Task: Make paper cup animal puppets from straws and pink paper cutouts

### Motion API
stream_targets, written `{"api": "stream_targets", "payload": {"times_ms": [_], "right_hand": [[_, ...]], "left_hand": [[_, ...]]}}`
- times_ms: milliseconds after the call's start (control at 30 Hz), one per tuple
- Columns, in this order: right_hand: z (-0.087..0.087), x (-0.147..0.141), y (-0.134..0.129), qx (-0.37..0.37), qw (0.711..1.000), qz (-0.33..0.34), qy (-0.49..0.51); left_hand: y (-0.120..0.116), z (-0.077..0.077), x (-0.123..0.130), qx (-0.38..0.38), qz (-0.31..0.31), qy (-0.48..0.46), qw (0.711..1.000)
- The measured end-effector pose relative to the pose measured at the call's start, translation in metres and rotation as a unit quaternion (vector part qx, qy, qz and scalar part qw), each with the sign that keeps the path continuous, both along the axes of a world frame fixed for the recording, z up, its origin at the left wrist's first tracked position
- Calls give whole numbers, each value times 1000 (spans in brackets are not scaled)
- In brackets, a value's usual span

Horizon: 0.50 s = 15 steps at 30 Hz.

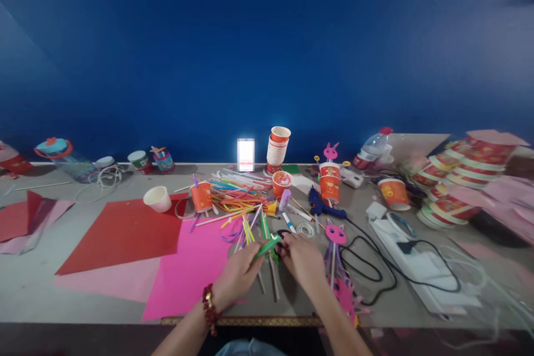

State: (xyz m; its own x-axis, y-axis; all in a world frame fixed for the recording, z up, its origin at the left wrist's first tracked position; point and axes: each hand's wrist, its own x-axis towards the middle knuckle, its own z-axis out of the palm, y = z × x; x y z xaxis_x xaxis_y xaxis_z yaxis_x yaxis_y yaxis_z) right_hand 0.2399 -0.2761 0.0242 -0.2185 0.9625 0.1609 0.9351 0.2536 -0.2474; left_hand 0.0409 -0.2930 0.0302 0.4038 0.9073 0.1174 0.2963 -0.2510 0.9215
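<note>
My left hand (pixel 241 268), with a dark red beaded bracelet at its wrist, pinches a green strip (pixel 269 246) near the table's front. My right hand (pixel 301 256) is close beside it, fingers curled in at the strip's right end. What the right fingers hold is hidden. A dark rounded thing (pixel 282 233) shows just behind those fingertips, too small to name. Beneath and between the hands lie several pale straws (pixel 273 278) and more green pieces (pixel 264 225). Yellow and purple straws (pixel 247 228) fan out behind my left hand.
Pink paper (pixel 187 272) and red paper (pixel 129 228) lie left. Behind are a straw pile (pixel 237 192) and stacked paper cups (pixel 277 153). To the right are a blue glue gun (pixel 323 206), its black cord, pink cat-face cutouts (pixel 336 232) and a white power strip (pixel 411 267).
</note>
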Motion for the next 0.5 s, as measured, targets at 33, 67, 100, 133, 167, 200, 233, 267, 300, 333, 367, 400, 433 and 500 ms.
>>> {"api": "stream_targets", "payload": {"times_ms": [33, 67, 100, 133, 167, 200, 233, 267, 300, 333, 367, 400, 433, 500], "right_hand": [[2, 0, -1, 2, 1000, 5, -3], [4, 0, -3, 6, 1000, 10, -6], [6, 1, -5, 12, 1000, 14, -8], [7, 2, -6, 19, 1000, 17, -9], [7, 2, -8, 25, 999, 18, -8], [7, 3, -9, 28, 999, 16, -7], [6, 4, -9, 27, 1000, 11, -7], [4, 5, -9, 21, 1000, 5, -10], [3, 6, -8, 14, 1000, -4, -16], [2, 7, -7, 7, 1000, -13, -24], [1, 7, -5, 3, 999, -19, -32], [1, 8, -3, 3, 999, -19, -38], [2, 8, -1, 6, 999, -15, -41], [5, 8, 1, 14, 999, -1, -44]], "left_hand": [[0, 2, 1, 18, -30, 35, 999], [1, 3, 2, 28, -47, 62, 997], [1, 3, 1, 35, -48, 84, 995], [0, 2, 0, 43, -36, 101, 993], [0, 0, -2, 49, -19, 115, 992], [0, -2, -5, 54, -3, 127, 990], [-1, -5, -8, 56, 9, 138, 989], [-1, -7, -10, 56, 19, 148, 987], [-2, -10, -13, 54, 27, 157, 986], [-3, -12, -15, 50, 38, 161, 985], [-3, -14, -16, 46, 50, 161, 985], [-4, -15, -17, 41, 64, 159, 984], [-4, -17, -17, 37, 78, 155, 984], [-4, -19, -18, 30, 100, 146, 984]]}}
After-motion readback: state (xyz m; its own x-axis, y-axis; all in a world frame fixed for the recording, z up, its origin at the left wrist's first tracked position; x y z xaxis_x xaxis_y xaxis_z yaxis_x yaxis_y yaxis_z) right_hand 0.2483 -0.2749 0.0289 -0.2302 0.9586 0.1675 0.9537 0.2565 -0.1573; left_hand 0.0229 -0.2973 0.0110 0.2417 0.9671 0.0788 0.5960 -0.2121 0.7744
